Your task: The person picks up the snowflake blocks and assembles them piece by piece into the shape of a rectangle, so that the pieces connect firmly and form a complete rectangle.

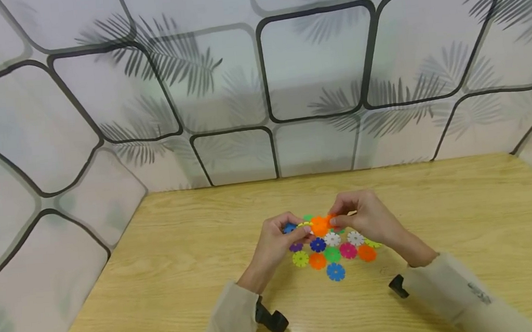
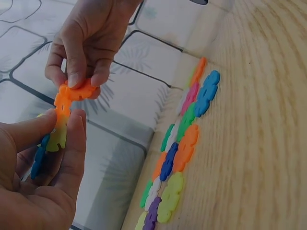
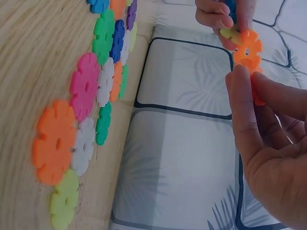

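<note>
Both hands work above the middle of the table, toward its near edge, joining snowflake discs. The left hand pinches a small chain of orange, yellow-green and blue discs between thumb and fingers. The right hand pinches an orange disc by its rim and sets it against the chain's top orange piece. The step in hand looks like slotting this disc on; I judge the next move calls for lining notch to notch and pressing, though whether the notches already bite is hard to tell. In the left wrist view the chain's long axis runs from the blue end by the left palm toward the right hand. Loose discs lie flat on the table just below the hands.
</note>
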Motion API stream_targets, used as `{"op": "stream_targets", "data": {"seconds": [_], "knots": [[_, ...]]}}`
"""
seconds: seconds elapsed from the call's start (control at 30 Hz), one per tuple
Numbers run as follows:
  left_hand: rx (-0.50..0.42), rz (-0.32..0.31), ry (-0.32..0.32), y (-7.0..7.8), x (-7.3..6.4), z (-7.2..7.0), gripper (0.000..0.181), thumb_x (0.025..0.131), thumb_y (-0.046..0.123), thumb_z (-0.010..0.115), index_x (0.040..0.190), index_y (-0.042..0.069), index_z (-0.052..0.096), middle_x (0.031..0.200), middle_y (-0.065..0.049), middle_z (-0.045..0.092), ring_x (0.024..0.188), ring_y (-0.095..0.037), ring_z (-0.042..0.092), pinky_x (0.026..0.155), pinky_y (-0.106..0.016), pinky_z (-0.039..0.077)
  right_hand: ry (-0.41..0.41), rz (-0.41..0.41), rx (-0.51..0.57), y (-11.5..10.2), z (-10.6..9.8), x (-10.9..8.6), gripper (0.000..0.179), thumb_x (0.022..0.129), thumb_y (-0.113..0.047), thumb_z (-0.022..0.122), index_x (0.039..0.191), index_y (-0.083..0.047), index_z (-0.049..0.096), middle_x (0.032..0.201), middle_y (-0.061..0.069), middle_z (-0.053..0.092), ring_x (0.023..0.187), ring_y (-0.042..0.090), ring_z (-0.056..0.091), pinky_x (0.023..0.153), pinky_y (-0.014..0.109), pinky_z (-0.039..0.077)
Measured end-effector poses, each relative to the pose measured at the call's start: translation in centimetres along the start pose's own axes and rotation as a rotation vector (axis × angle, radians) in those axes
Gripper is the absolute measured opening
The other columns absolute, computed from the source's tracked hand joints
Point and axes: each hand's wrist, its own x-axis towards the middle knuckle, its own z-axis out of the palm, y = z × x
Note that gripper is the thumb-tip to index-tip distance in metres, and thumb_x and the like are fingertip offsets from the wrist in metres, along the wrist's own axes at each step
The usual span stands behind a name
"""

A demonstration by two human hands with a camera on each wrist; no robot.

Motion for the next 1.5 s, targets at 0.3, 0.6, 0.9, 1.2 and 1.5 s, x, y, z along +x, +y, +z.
{"op": "stream_targets", "data": {"seconds": [0.3,0.6,0.9,1.2,1.5], "knots": [[-0.031,-0.018,0.002,-0.15,-0.14,-0.22,0.009,0.098,0.002,0.065,0.097,-0.007,0.066,0.088,-0.013,0.074,0.083,-0.025,0.074,0.087,-0.05,0.056,-0.002,-0.028,-0.001,0.09,0.44,0.22,0.016,0.087,0.016,0.068,0.082,0.002,0.069,0.082,0.01,0.072,0.067,0.02,0.07,0.063,0.04,0.061],[-0.03,-0.004,-0.004,-0.43,0.03,-0.01,0.006,0.098,-0.002,0.064,0.094,-0.006,0.067,0.087,-0.015,0.074,0.077,-0.018,0.074,0.083,-0.05,0.058,-0.017,-0.004,0.011,-0.17,0.54,-0.02,0.016,0.088,0.019,0.066,0.081,0.004,0.067,0.083,0.015,0.071,0.068,0.02,0.07,0.063,0.035,0.061],[-0.009,0.031,-0.02,-0.05,0.14,0.23,0.006,0.097,-0.004,0.064,0.092,-0.005,0.067,0.087,-0.017,0.073,0.079,-0.026,0.075,0.081,-0.052,0.058,-0.003,0.005,0.011,-0.38,0.59,-0.19,0.014,0.087,0.018,0.067,0.081,0.006,0.068,0.082,0.014,0.071,0.068,0.024,0.071,0.063,0.035,0.061],[0.003,0.038,-0.039,0.28,0.41,0.37,0.006,0.096,-0.005,0.065,0.091,-0.002,0.067,0.089,-0.02,0.074,0.08,-0.025,0.075,0.079,-0.047,0.059,0.069,0.002,-0.027,-0.3,0.55,-0.44,0.018,0.083,0.02,0.069,0.078,0.003,0.071,0.081,0.013,0.07,0.07,0.02,0.071,0.061,0.037,0.061],[0.008,0.024,-0.035,-0.2,0.17,0.2,0.009,0.097,-0.003,0.065,0.09,0.002,0.067,0.087,-0.014,0.073,0.088,-0.041,0.072,0.083,-0.052,0.057,0.048,0.006,-0.037,-0.28,0.59,-0.18,0.015,0.083,0.016,0.073,0.078,0.001,0.073,0.079,0.008,0.071,0.07,0.021,0.07,0.063,0.033,0.06]]}}
